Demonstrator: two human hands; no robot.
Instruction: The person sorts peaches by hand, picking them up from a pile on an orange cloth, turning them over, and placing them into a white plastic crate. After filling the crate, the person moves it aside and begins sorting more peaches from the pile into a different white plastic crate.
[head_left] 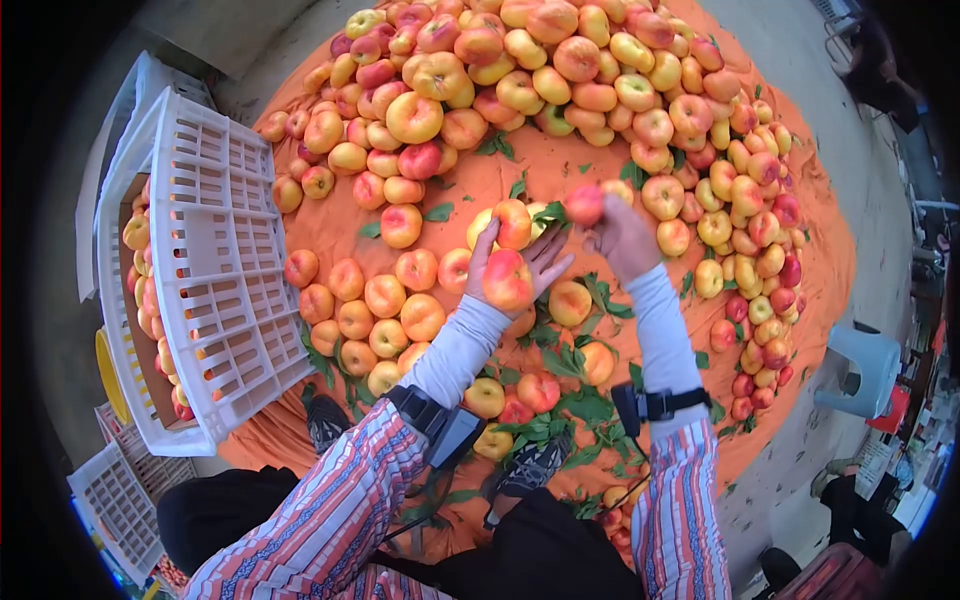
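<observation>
My left hand [545,262] is palm up with its fingers spread, cradling a red-yellow peach [508,281] at the palm. Another peach [513,223] shows between its thumb and fingers. To the right, my right hand [622,240] has its fingers closed around a small red peach [584,205]. Beneath both hands, an orange cloth [455,225] carries loose peaches and green leaves [565,360]. A group of larger peaches [385,296] lies left of my left hand.
A big heap of peaches [480,47] curves along the far and right sides. On the left, a white slatted crate [225,270] stands tilted beside a peach-filled box [150,300]. A blue-grey stool [862,368] sits right of the cloth. My shoes [530,465] rest among leaves.
</observation>
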